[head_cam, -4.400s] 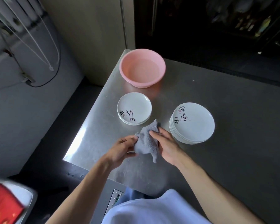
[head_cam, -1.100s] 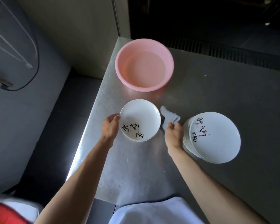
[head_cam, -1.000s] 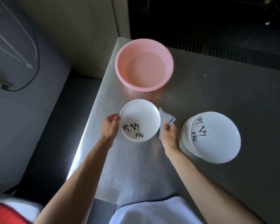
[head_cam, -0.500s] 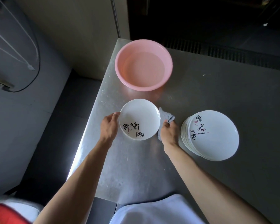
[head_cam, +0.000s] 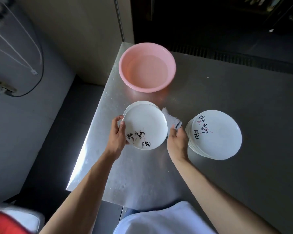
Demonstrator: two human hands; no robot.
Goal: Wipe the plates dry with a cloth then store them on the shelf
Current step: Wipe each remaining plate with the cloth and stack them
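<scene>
Now: my left hand (head_cam: 117,135) pinches the top plate (head_cam: 145,125) by its rim, raised off the small stack (head_cam: 142,102) near the counter (head_cam: 210,92) left edge; my right hand (head_cam: 177,141) grips the cloth (head_cam: 172,119) just beside it; next, I judge, cloth onto plate face.

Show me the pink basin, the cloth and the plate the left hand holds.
pink basin (head_cam: 124,70): head view, left inner wall.
cloth (head_cam: 172,119): head view, middle of the visible part.
held plate (head_cam: 145,125): head view, bare centre.
</scene>
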